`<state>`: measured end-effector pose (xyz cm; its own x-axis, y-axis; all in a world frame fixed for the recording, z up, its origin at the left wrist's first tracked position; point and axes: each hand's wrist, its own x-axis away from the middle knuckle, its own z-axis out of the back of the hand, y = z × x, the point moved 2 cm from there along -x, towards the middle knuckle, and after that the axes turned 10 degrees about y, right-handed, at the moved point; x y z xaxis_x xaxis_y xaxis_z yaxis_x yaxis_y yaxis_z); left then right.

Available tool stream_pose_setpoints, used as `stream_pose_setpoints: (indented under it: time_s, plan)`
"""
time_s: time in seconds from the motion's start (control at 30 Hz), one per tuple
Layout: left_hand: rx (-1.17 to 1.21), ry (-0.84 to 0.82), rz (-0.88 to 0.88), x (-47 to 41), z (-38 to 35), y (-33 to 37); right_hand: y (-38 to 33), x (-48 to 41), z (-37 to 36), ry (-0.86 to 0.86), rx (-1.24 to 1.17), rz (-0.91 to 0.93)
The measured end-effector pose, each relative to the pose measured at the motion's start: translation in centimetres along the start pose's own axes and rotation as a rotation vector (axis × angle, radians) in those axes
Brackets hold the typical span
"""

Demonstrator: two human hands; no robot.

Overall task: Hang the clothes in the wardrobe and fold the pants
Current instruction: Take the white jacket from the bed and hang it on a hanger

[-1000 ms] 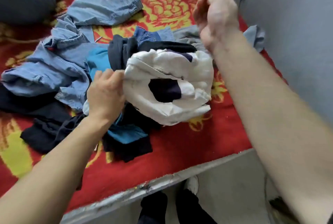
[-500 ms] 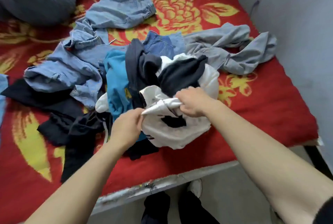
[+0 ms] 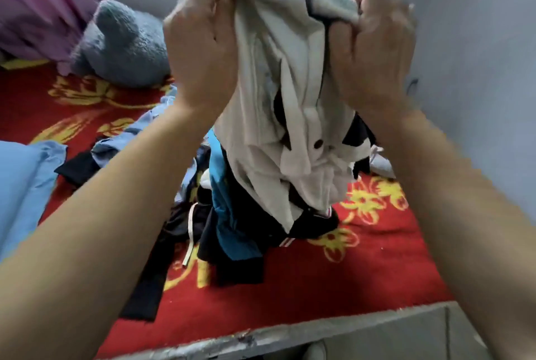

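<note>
Up from the heap, where both hands gripped it low half a second ago, the crumpled white button-front top with dark trim [image 3: 278, 116] now hangs high between them, over the middle of the bed. Below it the red blanket with yellow flowers [image 3: 362, 267] covers the bed as far as its grey front edge. The tangled heap of black, teal and denim clothes [image 3: 232, 229] lies mid-bed, spilling toward the front edge. The top's lower end reaches down to the crest of the heap, and whether it has come quite free cannot be told. A grey plush toy [image 3: 124, 46] rests toward the far left corner. The left hand [image 3: 203, 49] clenches a bunch of the top's upper edge. The right hand [image 3: 374, 49], blurred, has its fingers curled into the same edge on the other side, with a dark strip of fabric between the two grips. This looks like the start of the hanging step: one shirt singled out, the pants in the heap not yet folded. Next it probably needs a shake to open out, the grips moved to the shoulders, and a hanger, none of which is in view.
</note>
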<state>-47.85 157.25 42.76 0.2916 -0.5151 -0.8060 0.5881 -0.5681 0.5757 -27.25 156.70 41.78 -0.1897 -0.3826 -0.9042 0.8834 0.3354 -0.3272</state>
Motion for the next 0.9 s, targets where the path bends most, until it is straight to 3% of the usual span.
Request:
stream_pose_setpoints:
  time_s: [0.1, 0.17, 0.23, 0.3, 0.33, 0.37, 0.43, 0.5, 0.57, 0.63, 0.7, 0.8, 0.83, 0.9]
  plan:
    - [0.013, 0.086, -0.123, 1.0, 1.5, 0.4, -0.7, 1.9, 1.3, 0.147, -0.083, 0.073]
    - [-0.06, 0.0, -0.097, 6.4, 2.8, -1.6, 0.3, 7.3, 1.2, -0.033, -0.05, 0.146]
    - [-0.195, -0.361, -0.013, 15.2, 4.8, -5.8, 2.6, 15.1, 1.1, -0.508, 0.032, 0.18]
    - [-0.329, -0.867, 0.006, 25.2, 7.7, -9.2, 5.0, 24.0, 2.4, -1.21, 0.222, 0.108]
    - [-0.37, -1.123, -0.007, 30.0, 9.2, -10.1, 6.0, 28.2, 3.6, -1.458, 0.314, 0.104]
    - [-0.405, -1.33, 0.033, 34.0, 10.3, -10.5, 6.6, 31.9, 5.0, -1.611, 0.375, 0.108]
    - [-0.432, -1.519, -0.009, 39.7, 11.4, -9.1, 6.8, 36.8, 7.0, -1.757, 0.426, 0.052]
    - [-0.448, -1.543, 0.029, 41.8, 11.8, -8.2, 6.8, 39.0, 8.1, -1.81, 0.428, -0.053]
    - [-0.409, -1.546, 0.27, 41.8, 12.0, -9.2, 7.4, 39.4, 8.4, -1.831, 0.42, -0.215]
    - [-0.376, -1.411, 0.479, 40.6, 11.9, -10.6, 8.1, 38.9, 8.0, -1.767, 0.389, -0.446]
    - [-0.427, -1.146, 0.572, 38.8, 11.6, -12.5, 8.2, 38.0, 6.6, -1.558, 0.325, -0.594]
    - [-0.547, -0.799, 0.559, 36.0, 10.6, -14.7, 7.0, 36.0, 4.0, -1.25, 0.22, -0.54]
    - [-0.578, -0.763, 0.549, 35.4, 10.2, -15.5, 6.5, 35.5, 3.1, -1.198, 0.19, -0.497]
    - [-0.581, -0.865, 0.601, 34.8, 9.3, -16.6, 5.7, 35.1, 1.2, -1.173, 0.151, -0.389]
